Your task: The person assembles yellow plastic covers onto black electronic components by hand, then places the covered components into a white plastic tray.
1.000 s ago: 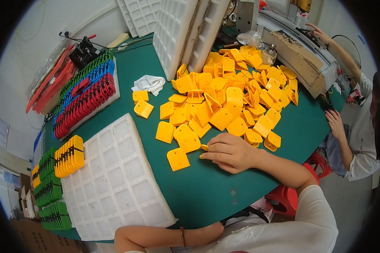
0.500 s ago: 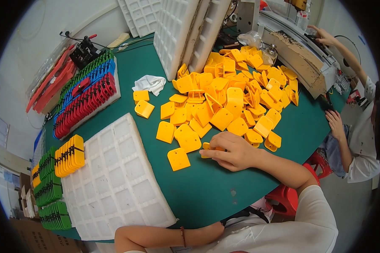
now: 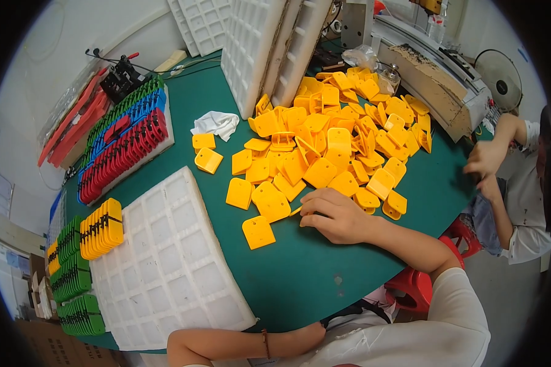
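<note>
gripping a yellow piece (image 3: 296,211) with right hand (image 3: 333,215), right of white tray (image 3: 183,257); with left hand (image 3: 306,338) near tray's corner, cannot tell if open.

A green-topped table (image 3: 300,281) carries a loose heap of round-cornered yellow plastic pieces (image 3: 320,172), some strays lying flat at its left, a crumpled white cloth (image 3: 217,125) near them, a white gridded tray (image 3: 183,263) toward the front left, and white gridded panels (image 3: 251,49) standing on edge behind the heap
</note>
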The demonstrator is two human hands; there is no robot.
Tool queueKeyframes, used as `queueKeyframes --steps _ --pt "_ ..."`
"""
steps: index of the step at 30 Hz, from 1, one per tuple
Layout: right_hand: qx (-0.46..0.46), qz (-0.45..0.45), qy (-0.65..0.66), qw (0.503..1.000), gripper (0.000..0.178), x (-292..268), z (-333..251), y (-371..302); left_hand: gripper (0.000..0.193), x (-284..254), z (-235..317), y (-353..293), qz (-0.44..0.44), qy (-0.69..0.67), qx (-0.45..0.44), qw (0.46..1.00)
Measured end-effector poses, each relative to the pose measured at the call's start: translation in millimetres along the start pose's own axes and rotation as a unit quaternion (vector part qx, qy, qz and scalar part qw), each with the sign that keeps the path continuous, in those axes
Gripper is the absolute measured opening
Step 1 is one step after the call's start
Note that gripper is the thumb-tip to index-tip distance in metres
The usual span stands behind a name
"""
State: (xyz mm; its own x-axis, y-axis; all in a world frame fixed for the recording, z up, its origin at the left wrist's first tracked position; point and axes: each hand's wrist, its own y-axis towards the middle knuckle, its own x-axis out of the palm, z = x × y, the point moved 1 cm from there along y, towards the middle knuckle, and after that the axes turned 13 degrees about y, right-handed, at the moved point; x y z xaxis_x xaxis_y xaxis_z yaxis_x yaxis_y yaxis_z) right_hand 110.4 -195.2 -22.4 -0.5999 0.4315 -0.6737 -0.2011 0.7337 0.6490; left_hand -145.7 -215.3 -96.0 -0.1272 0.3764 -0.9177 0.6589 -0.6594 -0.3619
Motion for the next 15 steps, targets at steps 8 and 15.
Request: queueKeyframes --steps 8,15 --pt "0.072 -0.097 -0.07 0.99 0.014 -7.0 -10.2 0.1 0.028 13.6 4.9 4.3 -0.044 -0.059 0.011 0.997" --pt "0.12 -0.102 -0.098 0.983 0.029 -27.4 -49.8 -34.0 0.041 10.6 2.1 8.6 -0.055 -0.027 0.044 0.997"
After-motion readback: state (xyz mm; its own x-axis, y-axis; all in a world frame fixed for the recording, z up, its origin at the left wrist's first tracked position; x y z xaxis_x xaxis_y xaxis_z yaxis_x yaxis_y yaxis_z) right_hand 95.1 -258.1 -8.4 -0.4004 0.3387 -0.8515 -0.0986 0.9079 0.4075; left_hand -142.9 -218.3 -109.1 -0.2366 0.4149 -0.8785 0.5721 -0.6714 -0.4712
